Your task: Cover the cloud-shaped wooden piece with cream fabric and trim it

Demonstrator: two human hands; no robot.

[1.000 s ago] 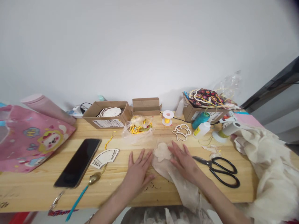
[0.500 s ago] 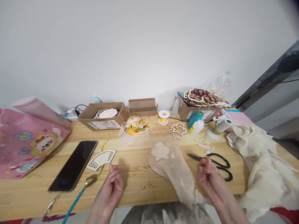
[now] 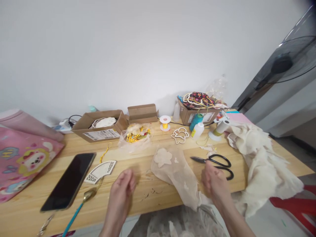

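My left hand [image 3: 122, 184] is held above the table's front, its fingers curled together. Nothing shows between them, but their inner side is hidden. My right hand [image 3: 212, 180] is also closed, in front of black-handled scissors [image 3: 223, 160] lying on the wood and overlapping them in view. Anything pinched in it is too small or hidden to make out. Between my hands a piece of sheer beige fabric [image 3: 174, 168] hangs over the front edge. On its far end is a pale flower-shaped piece [image 3: 163, 157].
At left lie a fan-shaped wooden piece [image 3: 101, 171], a phone [image 3: 69, 181] and a spoon with a blue handle [image 3: 77, 214]. Behind are cardboard boxes [image 3: 98, 131], a yellow thread spool [image 3: 165, 123], a white glue bottle [image 3: 197, 131] and a glue gun [image 3: 220, 127]. Cream cloth [image 3: 261, 164] spills at right.
The view has turned to the right, so table things sit farther left. Both hands stay closed; my left hand has come slightly nearer the fabric. The scissors and fabric lie as before.
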